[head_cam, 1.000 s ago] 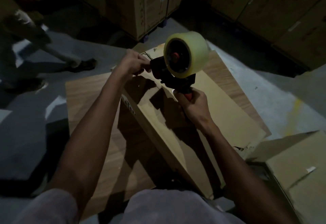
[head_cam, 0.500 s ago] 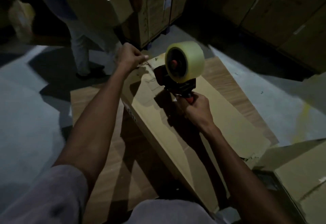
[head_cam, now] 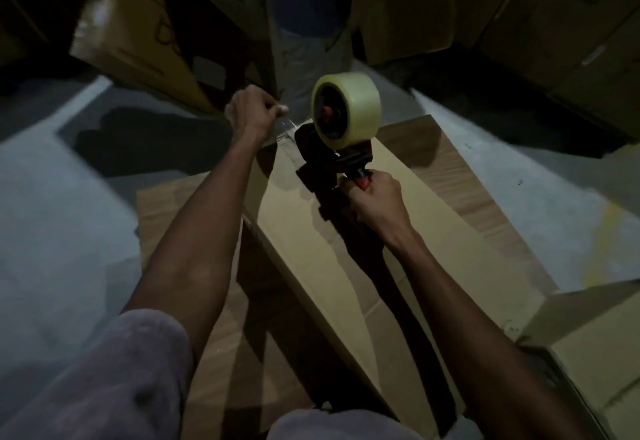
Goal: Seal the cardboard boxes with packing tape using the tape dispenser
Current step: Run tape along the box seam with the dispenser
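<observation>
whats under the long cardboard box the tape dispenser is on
The long cardboard box lies on a wood-grain board, which shows on both sides over the grey floor. What is directly beneath the box is covered.

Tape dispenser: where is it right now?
In the head view, the tape dispenser sits centre frame above the long cardboard box's far end, gripped by the right hand, left hand pinching its tape.

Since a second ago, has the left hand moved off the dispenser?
Yes. The left hand drew away leftward from the dispenser, out to the box's far corner.
</observation>
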Demonstrator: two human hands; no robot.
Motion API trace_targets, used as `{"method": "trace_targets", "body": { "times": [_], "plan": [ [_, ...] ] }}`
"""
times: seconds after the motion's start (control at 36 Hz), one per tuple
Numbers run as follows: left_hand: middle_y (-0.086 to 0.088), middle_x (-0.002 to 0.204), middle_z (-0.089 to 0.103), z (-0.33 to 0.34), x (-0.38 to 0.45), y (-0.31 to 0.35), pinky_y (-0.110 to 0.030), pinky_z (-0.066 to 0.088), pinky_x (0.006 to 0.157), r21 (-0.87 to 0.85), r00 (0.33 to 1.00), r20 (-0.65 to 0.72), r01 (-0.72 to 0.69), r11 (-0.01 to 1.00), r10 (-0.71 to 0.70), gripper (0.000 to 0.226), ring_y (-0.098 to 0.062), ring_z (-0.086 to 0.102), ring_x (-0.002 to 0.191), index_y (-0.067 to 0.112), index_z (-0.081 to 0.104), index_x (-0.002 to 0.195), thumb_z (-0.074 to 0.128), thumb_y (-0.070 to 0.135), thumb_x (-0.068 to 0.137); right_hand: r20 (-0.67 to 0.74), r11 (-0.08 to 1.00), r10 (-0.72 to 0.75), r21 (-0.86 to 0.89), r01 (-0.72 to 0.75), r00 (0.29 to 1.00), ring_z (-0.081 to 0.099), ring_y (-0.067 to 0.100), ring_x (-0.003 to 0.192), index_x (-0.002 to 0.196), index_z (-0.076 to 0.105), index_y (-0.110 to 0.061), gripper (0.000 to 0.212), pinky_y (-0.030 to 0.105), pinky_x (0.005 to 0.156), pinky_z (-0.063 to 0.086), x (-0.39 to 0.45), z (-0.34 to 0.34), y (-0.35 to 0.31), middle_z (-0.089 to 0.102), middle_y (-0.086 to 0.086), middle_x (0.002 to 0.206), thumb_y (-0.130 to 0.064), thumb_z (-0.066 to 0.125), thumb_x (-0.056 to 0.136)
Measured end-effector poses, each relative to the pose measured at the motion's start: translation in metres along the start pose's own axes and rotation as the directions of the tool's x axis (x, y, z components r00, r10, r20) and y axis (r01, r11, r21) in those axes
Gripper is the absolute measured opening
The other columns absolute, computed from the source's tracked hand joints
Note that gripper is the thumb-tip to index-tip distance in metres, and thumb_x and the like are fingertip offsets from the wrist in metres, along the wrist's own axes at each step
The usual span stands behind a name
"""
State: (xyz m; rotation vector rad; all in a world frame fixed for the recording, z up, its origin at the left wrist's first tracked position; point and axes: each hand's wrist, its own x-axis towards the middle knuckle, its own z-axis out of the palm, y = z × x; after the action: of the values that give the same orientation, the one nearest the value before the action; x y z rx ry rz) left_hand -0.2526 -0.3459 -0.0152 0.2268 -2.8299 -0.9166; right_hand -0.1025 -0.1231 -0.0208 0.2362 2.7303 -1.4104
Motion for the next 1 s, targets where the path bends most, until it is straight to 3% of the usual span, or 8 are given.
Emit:
{"method": "trace_targets", "body": {
  "times": [0.33,0.44,0.53,0.61,0.72,0.83,0.89,1.0],
  "plan": [
    [-0.003,0.092,0.076,0.011,0.023,-0.020,-0.034,0.044,0.075,0.079,0.996,0.062,0.058,0.995,-0.063,0.023,-0.016,0.062,0.084,0.020,0.080,0.095,0.077,0.041,0.087,0.033,0.994,-0.017,-0.105,0.021,0.999,0.066,0.026,0.062,0.071,0.062,-0.015,0.039,0.049,0.062,0.058,0.017,0.007,-0.003,0.066,0.004,0.064,-0.050,0.062,0.087],
    [-0.006,0.095,0.078,0.021,0.023,-0.029,-0.037,0.057,0.080,0.034,0.986,0.128,0.105,0.994,-0.109,0.025,-0.021,0.071,0.089,0.018,0.081,0.096,0.080,0.041,0.084,0.046,0.995,-0.004,-0.095,0.008,0.999,0.067,0.031,0.065,0.073,0.061,-0.012,0.040,0.052,0.065,0.059,0.017,0.007,-0.003,0.067,0.008,0.068,-0.049,0.061,0.090],
    [-0.001,0.089,0.074,0.025,0.025,-0.031,-0.037,0.056,0.081,-0.007,0.962,0.219,0.171,0.985,-0.165,0.024,-0.018,0.068,0.085,0.017,0.081,0.091,0.081,0.039,0.084,0.042,0.993,-0.016,-0.120,0.021,0.999,0.066,0.031,0.066,0.074,0.061,-0.013,0.039,0.051,0.066,0.058,0.017,0.007,-0.003,0.066,0.008,0.069,-0.048,0.061,0.092],
    [-0.011,0.092,0.069,0.028,0.027,-0.031,-0.038,0.050,0.089,-0.079,0.883,0.416,0.273,0.959,-0.217,0.010,-0.019,0.061,0.086,0.004,0.076,0.087,0.075,0.013,0.090,0.044,0.990,-0.034,-0.137,0.040,0.998,0.065,0.028,0.065,0.073,0.060,-0.016,0.037,0.046,0.063,0.057,0.016,0.008,-0.003,0.064,0.006,0.068,-0.047,0.060,0.093],
    [-0.020,0.094,0.065,0.024,0.027,-0.027,-0.034,0.056,0.052,0.065,0.763,0.548,0.370,0.927,-0.343,0.010,-0.028,0.059,0.064,0.000,0.071,0.097,0.066,0.009,0.095,0.058,0.991,-0.027,-0.132,0.034,0.998,0.063,0.029,0.065,0.070,0.057,-0.016,0.038,0.047,0.062,0.055,0.014,0.009,-0.004,0.063,0.006,0.067,-0.046,0.060,0.093],
    [-0.030,0.125,0.063,0.022,0.023,-0.035,-0.044,0.047,0.087,0.208,0.733,0.589,0.271,0.940,-0.342,0.025,-0.037,0.062,0.093,-0.007,0.068,0.095,0.056,0.014,0.101,0.056,0.995,0.012,-0.102,-0.006,0.998,0.064,0.037,0.068,0.072,0.059,-0.008,0.040,0.054,0.066,0.057,0.014,0.008,-0.005,0.065,0.014,0.070,-0.043,0.062,0.092],
    [-0.033,0.138,0.054,0.024,0.022,-0.042,-0.047,0.041,0.106,0.191,0.768,0.522,0.319,0.928,-0.371,0.031,-0.044,0.054,0.125,-0.013,0.062,0.122,0.053,0.007,0.101,0.051,0.995,0.014,-0.098,-0.009,0.999,0.064,0.037,0.067,0.070,0.058,-0.010,0.040,0.054,0.066,0.057,0.014,0.008,-0.004,0.065,0.014,0.069,-0.043,0.063,0.092],
    [-0.026,0.138,0.057,0.027,0.022,-0.042,-0.047,0.044,0.111,-0.007,0.833,0.391,0.427,0.904,-0.390,0.038,-0.038,0.054,0.130,-0.006,0.060,0.133,0.056,0.016,0.102,0.059,0.996,0.017,-0.088,-0.011,0.998,0.066,0.031,0.064,0.071,0.061,-0.012,0.037,0.054,0.064,0.059,0.014,0.008,-0.004,0.066,0.009,0.068,-0.044,0.061,0.090]
  ]
}}
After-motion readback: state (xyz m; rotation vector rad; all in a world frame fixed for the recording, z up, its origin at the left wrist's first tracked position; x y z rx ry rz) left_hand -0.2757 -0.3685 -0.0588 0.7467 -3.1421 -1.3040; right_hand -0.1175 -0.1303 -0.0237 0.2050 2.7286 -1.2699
